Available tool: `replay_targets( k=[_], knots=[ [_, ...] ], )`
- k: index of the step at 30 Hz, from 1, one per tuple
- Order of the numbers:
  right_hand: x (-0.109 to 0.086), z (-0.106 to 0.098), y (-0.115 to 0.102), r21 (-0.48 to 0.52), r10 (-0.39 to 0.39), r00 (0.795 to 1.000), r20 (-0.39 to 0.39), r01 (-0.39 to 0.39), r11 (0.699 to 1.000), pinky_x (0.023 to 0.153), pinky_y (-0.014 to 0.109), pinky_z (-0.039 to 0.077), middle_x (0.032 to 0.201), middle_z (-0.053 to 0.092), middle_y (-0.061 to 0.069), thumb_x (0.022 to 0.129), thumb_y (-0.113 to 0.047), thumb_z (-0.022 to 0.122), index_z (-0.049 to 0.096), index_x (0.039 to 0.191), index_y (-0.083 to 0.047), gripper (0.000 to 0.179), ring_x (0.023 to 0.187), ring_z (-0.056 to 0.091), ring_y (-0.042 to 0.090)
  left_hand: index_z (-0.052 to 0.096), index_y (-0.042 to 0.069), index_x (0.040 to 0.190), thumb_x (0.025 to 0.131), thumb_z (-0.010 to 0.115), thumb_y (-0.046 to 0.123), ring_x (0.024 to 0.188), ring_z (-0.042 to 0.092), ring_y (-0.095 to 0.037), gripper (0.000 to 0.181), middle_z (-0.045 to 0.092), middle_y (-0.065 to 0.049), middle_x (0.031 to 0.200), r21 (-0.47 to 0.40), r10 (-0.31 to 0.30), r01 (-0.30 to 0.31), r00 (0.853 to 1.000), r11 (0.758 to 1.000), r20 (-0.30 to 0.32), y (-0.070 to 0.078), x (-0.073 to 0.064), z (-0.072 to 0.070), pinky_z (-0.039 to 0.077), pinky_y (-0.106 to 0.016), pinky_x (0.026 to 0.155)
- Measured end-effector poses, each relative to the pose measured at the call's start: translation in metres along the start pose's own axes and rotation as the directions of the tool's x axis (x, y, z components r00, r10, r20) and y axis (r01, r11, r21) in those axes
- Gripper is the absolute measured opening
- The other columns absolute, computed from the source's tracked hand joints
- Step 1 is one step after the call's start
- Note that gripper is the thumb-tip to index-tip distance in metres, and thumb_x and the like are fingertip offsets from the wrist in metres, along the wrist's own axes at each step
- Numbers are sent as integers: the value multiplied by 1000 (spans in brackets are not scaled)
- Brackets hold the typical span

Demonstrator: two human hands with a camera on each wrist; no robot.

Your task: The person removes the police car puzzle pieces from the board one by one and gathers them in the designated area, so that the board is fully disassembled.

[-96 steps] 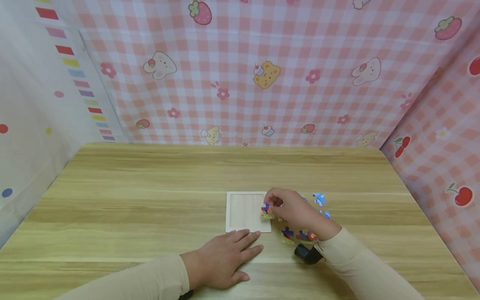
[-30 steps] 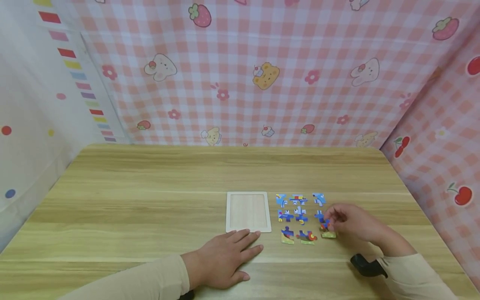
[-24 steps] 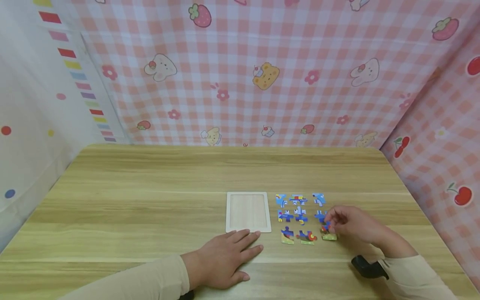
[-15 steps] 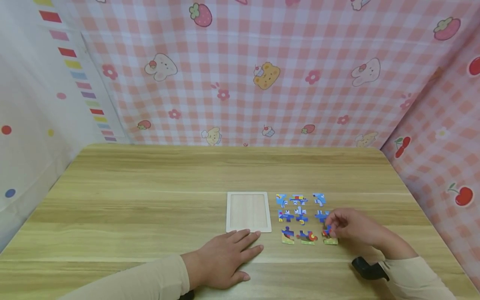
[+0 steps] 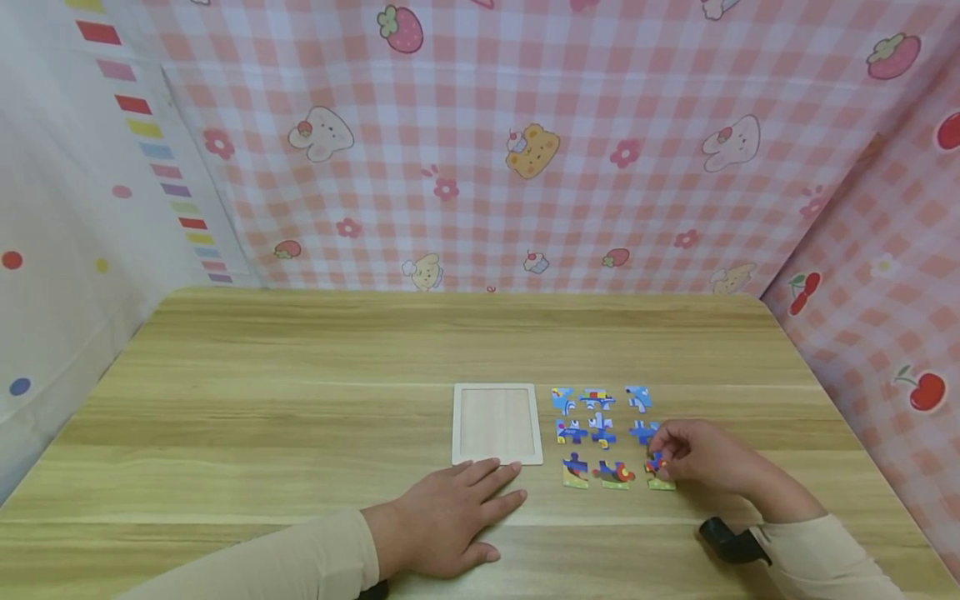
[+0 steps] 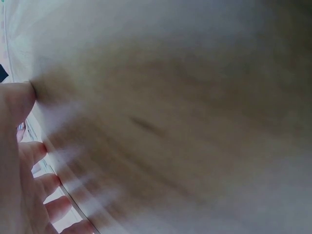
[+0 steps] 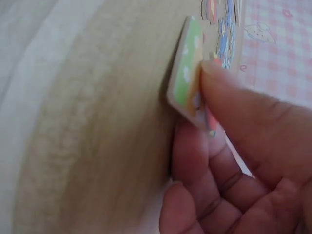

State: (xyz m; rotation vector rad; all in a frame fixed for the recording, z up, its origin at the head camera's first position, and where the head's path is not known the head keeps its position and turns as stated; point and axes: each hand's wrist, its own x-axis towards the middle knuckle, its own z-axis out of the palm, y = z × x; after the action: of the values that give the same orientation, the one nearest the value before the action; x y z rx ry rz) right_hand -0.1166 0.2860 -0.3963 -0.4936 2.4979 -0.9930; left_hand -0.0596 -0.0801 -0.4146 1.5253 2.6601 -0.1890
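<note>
My right hand (image 5: 712,460) pinches a jigsaw puzzle piece (image 5: 661,482) at the lower right of the laid-out pieces. In the right wrist view this puzzle piece (image 7: 185,73), green along one edge, is tilted close over the table, with the thumb (image 7: 234,92) on its printed face. My left hand (image 5: 450,518) lies flat, palm down, its fingertips at the near rim of a square wooden puzzle tray (image 5: 533,425). The tray has a bare recessed base. Several other jigsaw pieces (image 5: 575,473), blue, red and green, lie in spaced rows right of the tray.
The wood-grain table (image 5: 300,400) reaches back to a pink checked cloth (image 5: 480,167). Another checked cloth (image 5: 885,333) borders it on the right, and a white cloth (image 5: 60,292) on the left. A black wrist device (image 5: 731,543) sits under the right wrist.
The right hand has carried the puzzle piece from the tray's right rim to the lower right of the rows, then shifted slightly toward the near side. The left hand has stayed still.
</note>
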Motion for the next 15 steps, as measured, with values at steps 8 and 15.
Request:
replay_targets(
  k=[8,15],
  knots=[
    [1,2,-4,-59,28,999,-31,-30,998,63,24,44,76,57,-1,76,-3,77,64,88,0,18,70,51,10,37,19,150,99,36,53,138,36,-24,61,32,-6,155,14,5,-4,1000,1000,-21,0,-1,1,36,-34,108],
    [2,2,-9,-65,45,998,-45,-48,997,62,24,43,75,56,0,76,0,77,63,85,0,17,70,50,12,37,19,149,98,38,53,138,36,-24,61,33,-6,155,12,4,-3,1000,1000,-22,1,0,0,37,-34,108]
  ],
)
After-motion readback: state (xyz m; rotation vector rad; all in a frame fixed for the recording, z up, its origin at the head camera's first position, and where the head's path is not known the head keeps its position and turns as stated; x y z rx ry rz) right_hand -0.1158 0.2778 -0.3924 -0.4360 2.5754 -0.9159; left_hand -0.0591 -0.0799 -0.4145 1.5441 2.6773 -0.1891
